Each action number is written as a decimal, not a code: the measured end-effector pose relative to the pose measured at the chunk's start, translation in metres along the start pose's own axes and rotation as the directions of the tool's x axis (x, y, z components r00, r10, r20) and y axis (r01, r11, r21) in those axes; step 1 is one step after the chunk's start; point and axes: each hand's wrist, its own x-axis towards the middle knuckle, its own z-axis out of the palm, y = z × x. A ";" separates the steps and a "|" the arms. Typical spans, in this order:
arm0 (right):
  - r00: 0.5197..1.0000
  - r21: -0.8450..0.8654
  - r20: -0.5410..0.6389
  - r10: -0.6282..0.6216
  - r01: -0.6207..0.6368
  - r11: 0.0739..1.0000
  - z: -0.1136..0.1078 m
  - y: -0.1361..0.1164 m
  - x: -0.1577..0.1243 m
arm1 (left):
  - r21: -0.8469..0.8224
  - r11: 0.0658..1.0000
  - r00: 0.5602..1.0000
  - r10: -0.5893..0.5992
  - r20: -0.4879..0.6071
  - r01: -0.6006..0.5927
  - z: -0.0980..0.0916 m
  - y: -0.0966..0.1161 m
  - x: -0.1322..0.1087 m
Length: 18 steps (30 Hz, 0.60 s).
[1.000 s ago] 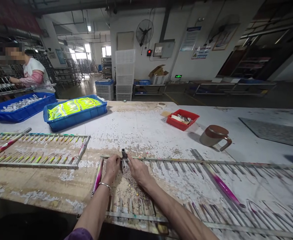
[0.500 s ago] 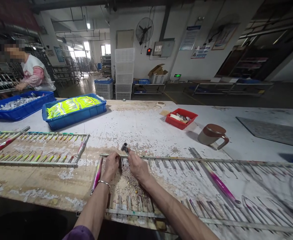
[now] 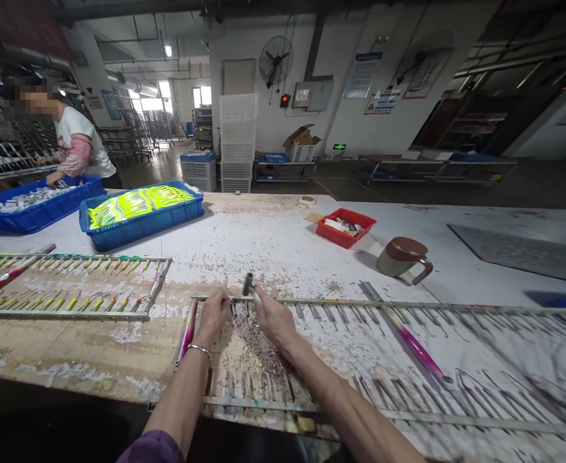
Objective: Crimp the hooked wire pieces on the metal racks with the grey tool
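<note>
My right hand (image 3: 274, 316) is wrapped round the handle of a small hammer (image 3: 248, 284), its grey head raised just above the far rail of a long metal rack (image 3: 321, 302). Close beside it, my left hand (image 3: 214, 314) pinches with its fingertips at the same rail, near the rack's left corner. Whatever those fingers hold is hidden. Thin metal hooks and rods (image 3: 334, 319) hang in rows from the rack's two rails. A pink painted bar (image 3: 186, 337) forms its left end, and another pink bar (image 3: 420, 350) crosses further right.
On the left lies a second rack (image 3: 71, 315) with yellow-tipped pieces. Behind it stand a blue tray (image 3: 152, 225) of bright yellow pieces and another blue tray (image 3: 36, 222), where a co-worker (image 3: 83, 148) reaches in. A red tray (image 3: 343, 238) and a brown-lidded mug (image 3: 401, 258) stand at right.
The hammer has lifted and shifted slightly right with my right hand, away from my left. My left hand stays at the rail. The co-worker's arm has lowered into the blue tray.
</note>
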 end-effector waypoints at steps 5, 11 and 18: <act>0.982 0.273 -0.137 0.127 -0.085 0.958 -0.007 0.038 -0.045 | -0.052 0.998 0.996 -0.020 0.088 0.025 -0.016 0.005 -0.001; 0.954 0.361 -0.137 0.266 -0.202 0.911 -0.004 0.086 -0.112 | 0.103 0.995 1.000 0.006 -0.004 -0.005 -0.037 0.015 0.011; 0.934 0.327 -0.283 0.216 -0.117 0.938 0.005 0.101 -0.141 | 0.513 0.797 0.916 0.118 0.384 -0.318 -0.033 0.036 0.027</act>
